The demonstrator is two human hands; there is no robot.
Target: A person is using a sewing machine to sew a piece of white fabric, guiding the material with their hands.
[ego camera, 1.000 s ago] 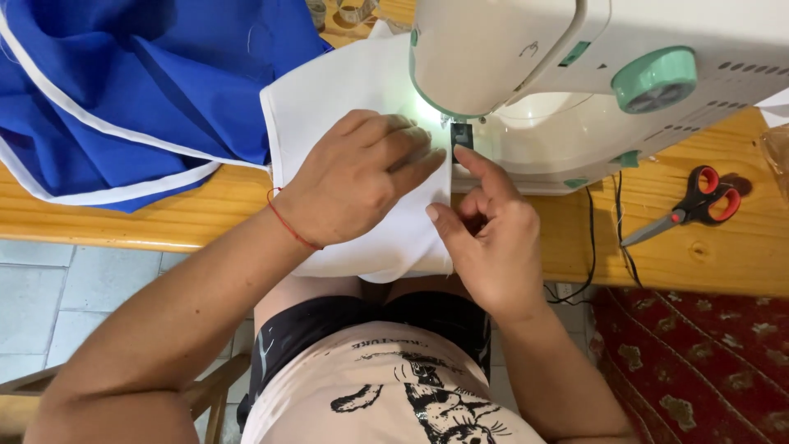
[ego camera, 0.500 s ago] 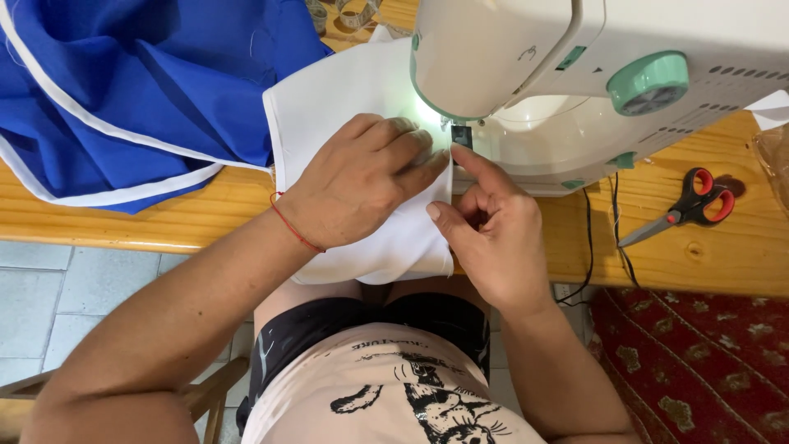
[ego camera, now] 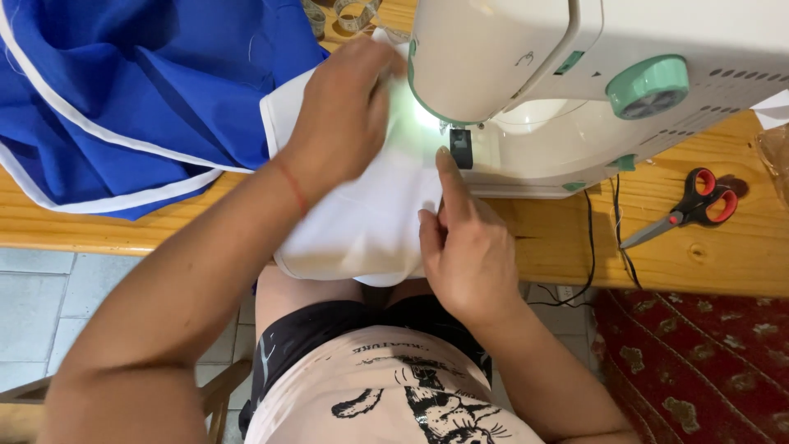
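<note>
A white piece of fabric (ego camera: pixel 362 230) lies on the wooden table (ego camera: pixel 123 234) and runs under the presser foot (ego camera: pixel 461 148) of a white and mint-green sewing machine (ego camera: pixel 575 90). My left hand (ego camera: pixel 345 115) rests flat on the fabric, far side, left of the needle, fingers reaching behind the machine head. My right hand (ego camera: pixel 464 238) presses the fabric's near right edge, with the index finger stretched toward the presser foot. The machine's lamp lights the cloth under the needle.
A blue cloth with white trim (ego camera: pixel 123 99) is heaped at the left of the table. Red-handled scissors (ego camera: pixel 686 214) lie at the right, beside black cables (ego camera: pixel 592 247). A measuring tape (ego camera: pixel 353 12) lies at the back. A red patterned rug (ego camera: pixel 699 362) covers the floor at the right.
My left hand has slid away from me across the fabric toward the back of the machine. My right hand keeps its place by the presser foot.
</note>
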